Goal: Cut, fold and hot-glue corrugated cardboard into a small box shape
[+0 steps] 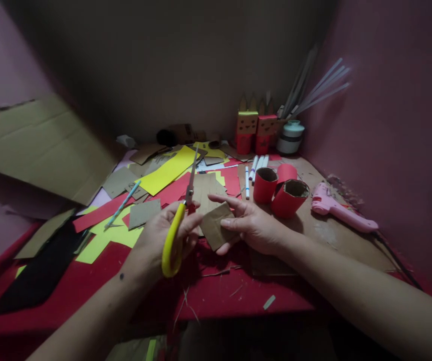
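Yellow-handled scissors (173,245) are in my left hand (167,230), their blades together and pointing away from me. My right hand (255,225) pinches a small piece of brown cardboard (218,228) between thumb and fingers. The scissors and the piece are side by side, just above the near part of the table. Under my hands lies a larger flat cardboard sheet (204,186). Beyond my right hand stand red paper-covered tubes (265,186), with cardboard showing at their open tops.
A pink glue gun (342,210) lies at the right. White markers (247,183) rest mid-table. Yellow paper (167,170), red strips and cardboard scraps cover the left. Two decorated red figures (246,133) and a jar (291,138) stand behind. A large cardboard panel (46,145) leans at the left.
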`<action>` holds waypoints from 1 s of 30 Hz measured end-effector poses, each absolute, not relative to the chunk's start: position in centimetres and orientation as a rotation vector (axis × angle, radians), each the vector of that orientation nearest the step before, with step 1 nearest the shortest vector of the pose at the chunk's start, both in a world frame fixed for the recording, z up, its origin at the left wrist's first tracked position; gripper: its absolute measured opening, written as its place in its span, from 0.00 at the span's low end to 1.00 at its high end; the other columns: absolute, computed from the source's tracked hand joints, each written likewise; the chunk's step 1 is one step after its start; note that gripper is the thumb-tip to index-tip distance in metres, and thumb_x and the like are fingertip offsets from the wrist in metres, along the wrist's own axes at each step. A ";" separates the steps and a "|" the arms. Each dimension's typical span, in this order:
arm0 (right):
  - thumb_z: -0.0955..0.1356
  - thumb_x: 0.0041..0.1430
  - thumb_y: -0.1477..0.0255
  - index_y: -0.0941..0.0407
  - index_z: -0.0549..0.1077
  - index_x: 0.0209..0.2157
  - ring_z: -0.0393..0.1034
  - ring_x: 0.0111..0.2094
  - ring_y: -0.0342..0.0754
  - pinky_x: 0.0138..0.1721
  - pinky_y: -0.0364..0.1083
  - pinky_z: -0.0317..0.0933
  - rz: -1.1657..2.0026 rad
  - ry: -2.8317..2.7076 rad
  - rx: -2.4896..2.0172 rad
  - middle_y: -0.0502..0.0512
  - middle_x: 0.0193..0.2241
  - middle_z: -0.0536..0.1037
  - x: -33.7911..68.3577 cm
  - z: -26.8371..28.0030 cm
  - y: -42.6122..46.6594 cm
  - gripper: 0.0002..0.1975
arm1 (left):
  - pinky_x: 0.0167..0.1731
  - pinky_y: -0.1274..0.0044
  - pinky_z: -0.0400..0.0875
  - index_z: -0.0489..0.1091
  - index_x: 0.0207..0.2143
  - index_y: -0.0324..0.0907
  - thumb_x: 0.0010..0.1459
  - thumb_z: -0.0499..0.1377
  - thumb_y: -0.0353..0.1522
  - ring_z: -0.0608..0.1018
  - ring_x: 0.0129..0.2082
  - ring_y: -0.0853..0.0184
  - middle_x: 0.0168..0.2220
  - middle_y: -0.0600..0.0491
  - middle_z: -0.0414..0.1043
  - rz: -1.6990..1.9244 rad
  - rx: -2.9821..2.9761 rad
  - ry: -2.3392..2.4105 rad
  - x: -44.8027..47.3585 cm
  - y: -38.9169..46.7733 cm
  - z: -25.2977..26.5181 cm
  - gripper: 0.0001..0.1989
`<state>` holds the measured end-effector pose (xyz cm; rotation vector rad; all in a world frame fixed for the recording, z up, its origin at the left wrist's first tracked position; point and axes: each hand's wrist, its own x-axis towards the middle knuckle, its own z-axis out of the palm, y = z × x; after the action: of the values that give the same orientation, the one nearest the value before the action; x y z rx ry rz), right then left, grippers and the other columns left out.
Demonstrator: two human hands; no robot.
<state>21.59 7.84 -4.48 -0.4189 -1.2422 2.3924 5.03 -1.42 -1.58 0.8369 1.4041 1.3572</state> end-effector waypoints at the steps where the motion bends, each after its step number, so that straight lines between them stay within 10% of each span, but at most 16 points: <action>1: 0.70 0.51 0.80 0.50 0.64 0.58 0.77 0.33 0.49 0.27 0.46 0.76 2.382 -1.256 -0.417 0.54 0.40 0.74 21.6 -4.5 7.9 0.32 | 0.10 0.84 0.60 0.66 0.36 0.44 0.45 0.67 0.42 0.65 0.11 0.74 0.15 0.61 0.64 1.363 0.825 1.389 5.1 -1.2 -1.9 0.19; 30: 0.76 0.45 0.73 0.59 0.78 0.39 0.76 0.33 0.46 0.39 0.47 0.69 2.161 -1.311 -0.604 0.56 0.34 0.81 21.4 -4.4 7.4 0.17 | 0.11 0.84 0.61 0.68 0.37 0.41 0.44 0.69 0.37 0.67 0.12 0.75 0.18 0.59 0.70 1.407 1.008 1.671 3.9 -1.7 -1.1 0.19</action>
<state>21.36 7.41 -4.37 -0.6035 -1.3109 2.1608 3.92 -1.75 -1.09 1.0077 1.6710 1.4074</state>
